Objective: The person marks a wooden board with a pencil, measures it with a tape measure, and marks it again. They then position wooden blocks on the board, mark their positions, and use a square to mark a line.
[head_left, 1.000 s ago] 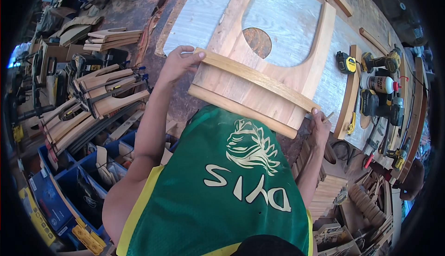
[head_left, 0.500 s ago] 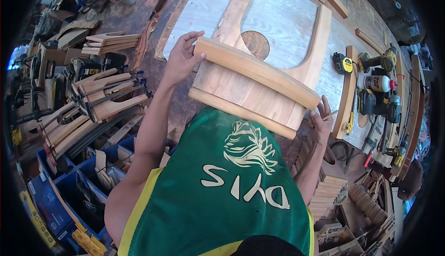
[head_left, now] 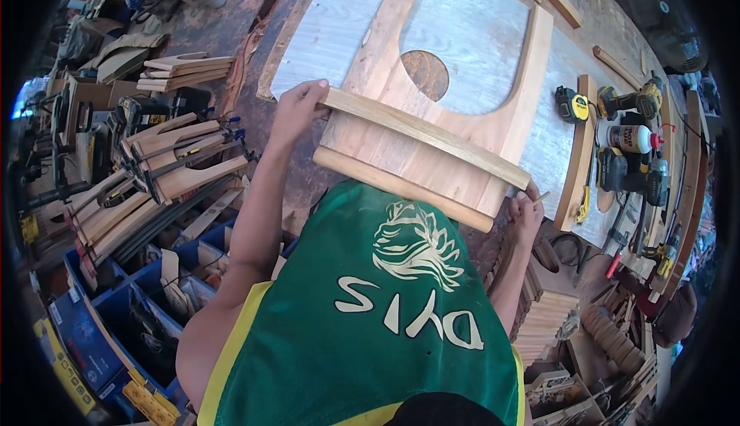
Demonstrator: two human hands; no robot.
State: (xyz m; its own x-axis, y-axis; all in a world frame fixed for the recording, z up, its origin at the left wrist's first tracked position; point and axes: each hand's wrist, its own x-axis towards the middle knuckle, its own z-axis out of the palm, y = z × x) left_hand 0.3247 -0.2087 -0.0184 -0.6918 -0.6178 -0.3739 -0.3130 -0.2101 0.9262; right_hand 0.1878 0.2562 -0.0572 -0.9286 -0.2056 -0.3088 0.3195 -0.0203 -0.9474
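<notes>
A long wooden rail (head_left: 424,134) lies crosswise over a U-shaped wooden frame (head_left: 482,142), its narrow face turned up. My left hand (head_left: 299,108) pinches the rail's left end between thumb and fingers. At the other end, my right hand (head_left: 526,214) has its fingers closed round the rail's tip. A thin stick like a pencil (head_left: 543,196) pokes out from between those right fingers. Along the frame's near edge, against the green shirt, runs a second rail with a rounded edge (head_left: 401,187). Some fingertips are hidden behind the wood.
Under the frame is a pale board (head_left: 324,29) with a round hole (head_left: 425,75). To the right are a tape measure (head_left: 572,105), cordless drills (head_left: 630,101) and a glue bottle (head_left: 626,138). Clamped wooden parts (head_left: 177,160) and blue bins (head_left: 123,295) stand left.
The upper rail has rolled from its broad face onto a narrower one. My left hand has dropped slightly toward me, and my right fingers have curled in around the rail's end.
</notes>
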